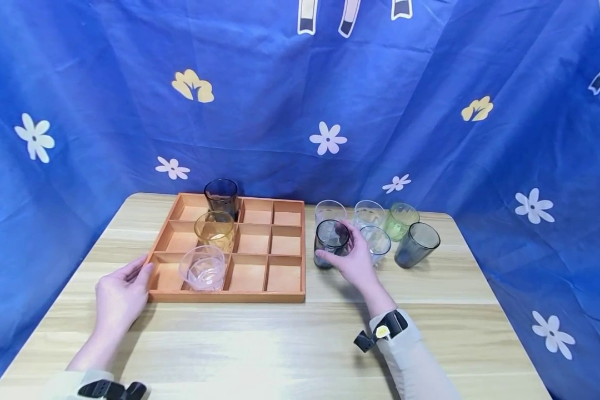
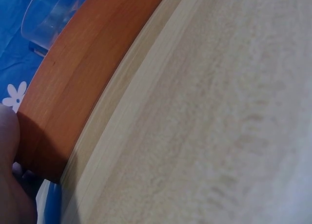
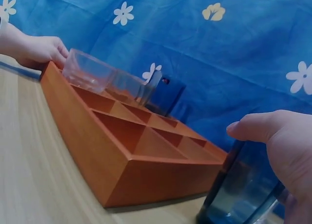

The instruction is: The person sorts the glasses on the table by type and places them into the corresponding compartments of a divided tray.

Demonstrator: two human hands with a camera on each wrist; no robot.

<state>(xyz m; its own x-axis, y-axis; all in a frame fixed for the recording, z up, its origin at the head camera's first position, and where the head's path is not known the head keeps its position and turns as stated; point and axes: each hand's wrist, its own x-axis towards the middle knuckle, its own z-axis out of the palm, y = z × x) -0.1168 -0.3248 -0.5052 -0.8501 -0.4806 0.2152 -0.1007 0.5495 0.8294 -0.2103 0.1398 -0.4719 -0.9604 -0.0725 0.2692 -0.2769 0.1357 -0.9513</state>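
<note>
My right hand (image 1: 352,258) grips a dark grey glass (image 1: 325,258) on the table, just right of a wooden compartment tray (image 1: 230,298); thumb and fingers go round its sides. In the right wrist view the same glass looks blue-tinted (image 3: 241,195) beside the tray's wall. My left hand (image 1: 122,291) holds the tray's front left corner, its thumb near the top edge. One column of the tray carries three glasses: a dark one (image 1: 221,194) at the back, an amber one (image 1: 214,229) in the middle and a clear pinkish one (image 1: 204,269) in front.
Right of the tray, two clear glasses (image 1: 330,208) stand at the back with a green glass (image 1: 401,222). Another clear glass (image 1: 378,244) is partly behind my right hand, and a tall grey glass (image 1: 416,247) stands farther right. A blue patterned curtain (image 1: 260,111) hangs behind the table.
</note>
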